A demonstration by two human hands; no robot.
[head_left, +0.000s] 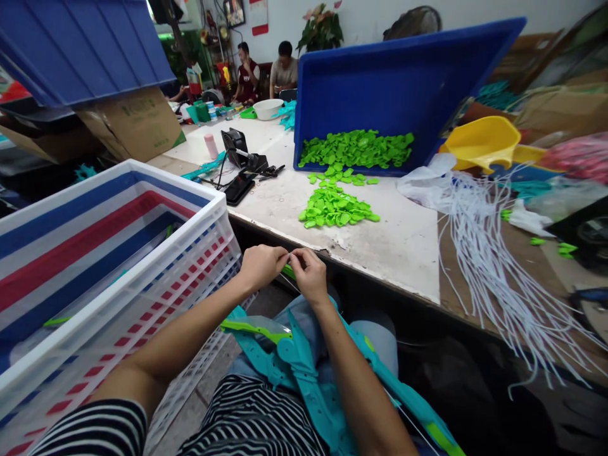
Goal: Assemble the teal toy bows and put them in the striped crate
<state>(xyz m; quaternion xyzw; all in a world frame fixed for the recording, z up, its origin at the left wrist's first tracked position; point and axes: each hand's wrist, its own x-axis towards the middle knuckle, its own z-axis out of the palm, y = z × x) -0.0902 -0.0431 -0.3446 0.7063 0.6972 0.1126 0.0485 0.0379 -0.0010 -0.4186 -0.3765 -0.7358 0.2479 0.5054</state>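
One white crate [142,263] stood at left; next, our left hand [264,263] and right hand [308,272] met, fingers pinched, on what we couldn't tell; teal plastic parts [327,405] lay across our lap [377,330], liable to slide off if we leaned too far.

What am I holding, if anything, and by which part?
Can't tell: your left grip and right grip are pinched close together, hiding whatever may be between them. A green piece shows just below.

Both hands [263,265] close together, fingers [281,254] pinched (almost meeting), bare forearms [194,326] converging
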